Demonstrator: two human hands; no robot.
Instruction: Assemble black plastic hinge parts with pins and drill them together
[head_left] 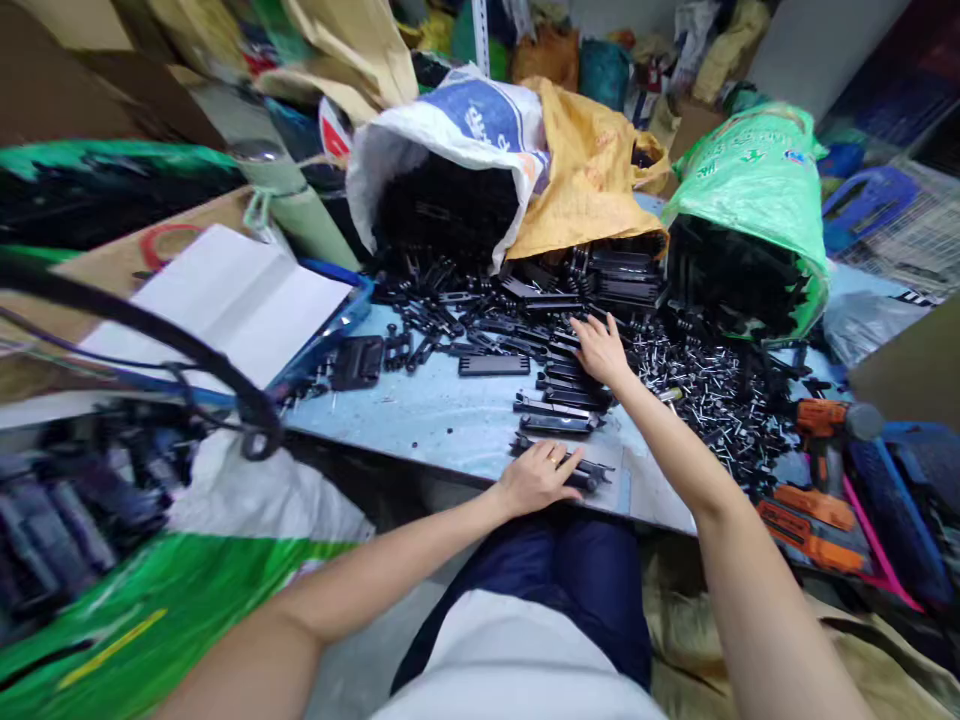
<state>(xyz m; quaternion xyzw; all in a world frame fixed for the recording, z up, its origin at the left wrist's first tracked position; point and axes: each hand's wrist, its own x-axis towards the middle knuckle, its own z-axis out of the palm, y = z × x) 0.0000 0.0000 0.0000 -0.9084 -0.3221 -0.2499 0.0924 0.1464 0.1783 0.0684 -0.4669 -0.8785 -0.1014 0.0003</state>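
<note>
My left hand (538,476) rests near the table's front edge, fingers laid over a long black plastic part (592,472) that it holds down. My right hand (600,349) reaches further out, fingers spread and bent onto a pile of flat black plastic parts (559,385) in the middle of the light blue table (442,410). Beside that hand lies a heap of small silver-tipped screws (705,390). More black parts (465,310) are scattered towards the back.
Three open sacks of black parts lie at the back: white-blue (450,140), yellow (592,170), green (757,190). An orange power drill (825,425) sits at the right. A white sheet (225,295) on a blue tray lies left. Black cable (150,330) crosses the left foreground.
</note>
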